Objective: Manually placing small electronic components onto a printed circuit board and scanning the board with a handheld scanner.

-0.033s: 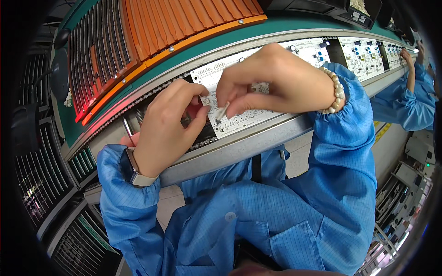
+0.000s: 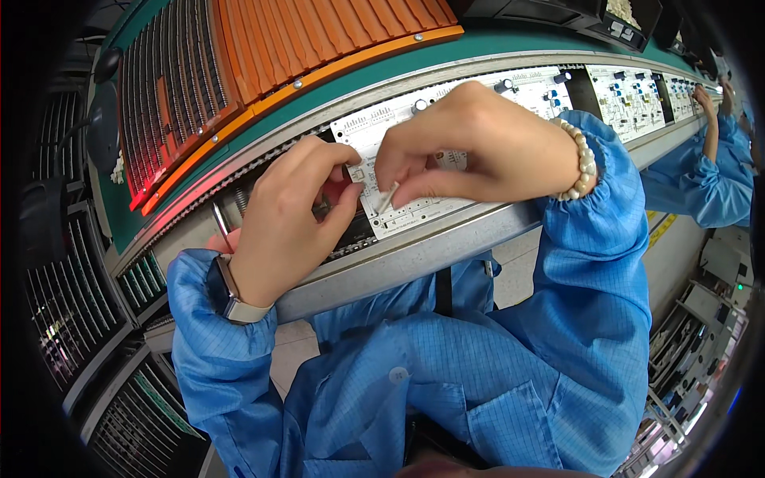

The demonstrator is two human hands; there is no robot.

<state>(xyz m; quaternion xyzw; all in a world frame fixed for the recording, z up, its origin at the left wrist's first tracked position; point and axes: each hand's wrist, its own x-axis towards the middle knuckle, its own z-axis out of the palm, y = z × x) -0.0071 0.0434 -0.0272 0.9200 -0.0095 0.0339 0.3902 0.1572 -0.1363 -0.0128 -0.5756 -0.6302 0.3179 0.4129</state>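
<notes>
A white circuit board (image 2: 414, 217) lies in the rail line under both my hands. My right hand (image 2: 470, 143) is over its left part, thumb and fingers pinched on a small, slim white component (image 2: 387, 197). The component is tilted, its lower end close to the board's holes; contact there is hard to make out. At the board's left edge is my left hand (image 2: 295, 207), fingers curled, index and thumb tips by a small white connector (image 2: 358, 174) on the board. Whatever its curled fingers hold is hidden.
Orange sloped component bins (image 2: 335, 36) stand on the green bench behind the rail. More populated boards (image 2: 627, 99) sit along the line to the right, where another person's hand (image 2: 704, 101) works. A metal rail edge (image 2: 414, 253) runs nearest me. Black slotted racks (image 2: 80, 287) stand left.
My right hand has dipped slightly toward the near edge, with the white component in its pinch. More of a capacitor behind it shows. The left hand stays in place.
</notes>
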